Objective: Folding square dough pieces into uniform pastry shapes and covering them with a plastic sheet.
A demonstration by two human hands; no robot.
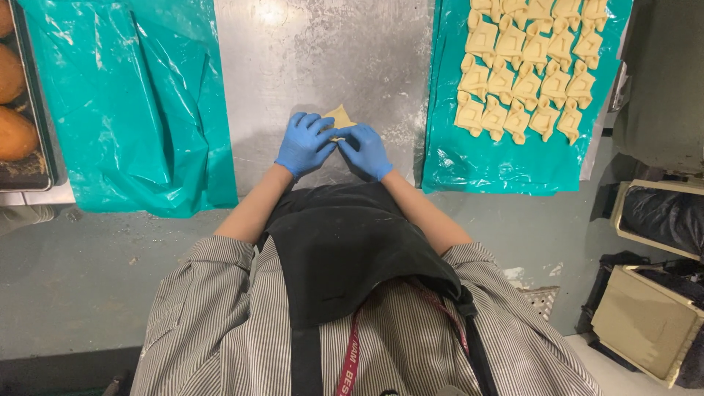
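Two blue-gloved hands met on a steel table (308, 51); the left hand (303, 145) and right hand (366, 151) pinched a small dough piece (339, 116) that poked out past the fingertips. Bare steel lay beyond. Green plastic sheets (125, 110) sat on both sides; shaped dough pieces (524, 70) lay in rows on the right one. Brown buns (13, 132) filled a tray (33, 176) at the far left edge.

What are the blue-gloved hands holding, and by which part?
A flat pale dough piece, pinched at its near edge by both the left hand and right hand.
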